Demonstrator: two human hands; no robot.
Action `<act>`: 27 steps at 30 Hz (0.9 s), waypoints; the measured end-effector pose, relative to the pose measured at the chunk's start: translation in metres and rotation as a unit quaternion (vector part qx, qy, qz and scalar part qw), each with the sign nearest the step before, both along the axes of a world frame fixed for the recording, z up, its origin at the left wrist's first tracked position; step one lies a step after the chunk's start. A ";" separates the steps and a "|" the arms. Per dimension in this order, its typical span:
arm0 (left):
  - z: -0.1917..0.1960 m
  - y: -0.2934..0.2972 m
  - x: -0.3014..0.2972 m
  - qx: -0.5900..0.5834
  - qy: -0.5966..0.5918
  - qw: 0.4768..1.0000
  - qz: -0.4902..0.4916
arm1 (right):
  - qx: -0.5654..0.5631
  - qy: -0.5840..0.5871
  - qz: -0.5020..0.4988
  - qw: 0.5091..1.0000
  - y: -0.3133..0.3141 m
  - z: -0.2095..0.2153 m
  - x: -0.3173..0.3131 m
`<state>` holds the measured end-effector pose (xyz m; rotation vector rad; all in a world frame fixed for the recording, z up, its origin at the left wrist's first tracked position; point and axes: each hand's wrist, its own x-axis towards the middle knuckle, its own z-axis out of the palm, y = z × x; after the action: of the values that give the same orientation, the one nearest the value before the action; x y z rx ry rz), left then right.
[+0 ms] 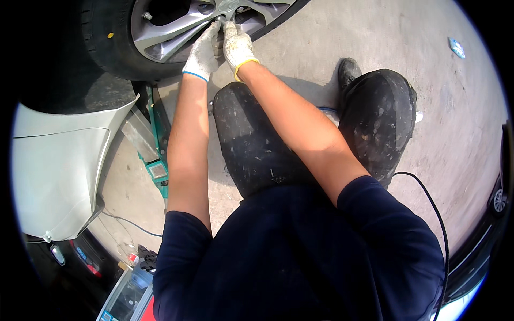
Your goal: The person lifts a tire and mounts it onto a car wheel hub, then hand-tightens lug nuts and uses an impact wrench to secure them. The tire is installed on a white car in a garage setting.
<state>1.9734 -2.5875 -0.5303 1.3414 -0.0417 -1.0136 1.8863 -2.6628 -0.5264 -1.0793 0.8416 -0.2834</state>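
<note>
A car wheel with a silver spoked alloy rim (184,28) and a black tyre (110,51) fills the top of the view. My left hand (203,55), in a white knit glove with a blue cuff, reaches up to the rim near its hub. Beside it is my right hand (239,49), in a stained white glove with a yellow cuff. The fingertips of both hands come together at the wheel's centre, just below the round hub cap (228,5). Both hands look closed there; whatever small part lies between the fingers is hidden.
A green floor jack (157,168) lies left of my arms, beside a pale car body panel (59,166). A black hose (436,206) curves along my right side. Dark cars stand at the lower left and right edges. A blue-white wrapper (456,48) lies on the concrete floor (391,32).
</note>
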 end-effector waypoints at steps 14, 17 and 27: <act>-0.006 -0.007 -0.003 0.000 -0.024 0.993 0.116 | -0.067 -0.025 -0.067 0.995 0.020 0.026 -0.013; 0.036 -0.010 -0.032 0.050 0.043 0.997 0.037 | 0.154 -0.048 -0.051 0.986 0.006 0.017 -0.021; 0.015 0.037 0.024 -0.241 0.285 0.909 -0.186 | 0.373 -0.041 -0.048 0.926 0.010 0.036 -0.017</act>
<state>1.9972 -2.5506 -0.5153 0.5586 -0.1017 -1.5704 1.8693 -2.6530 -0.4901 -0.3107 0.8253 -0.0692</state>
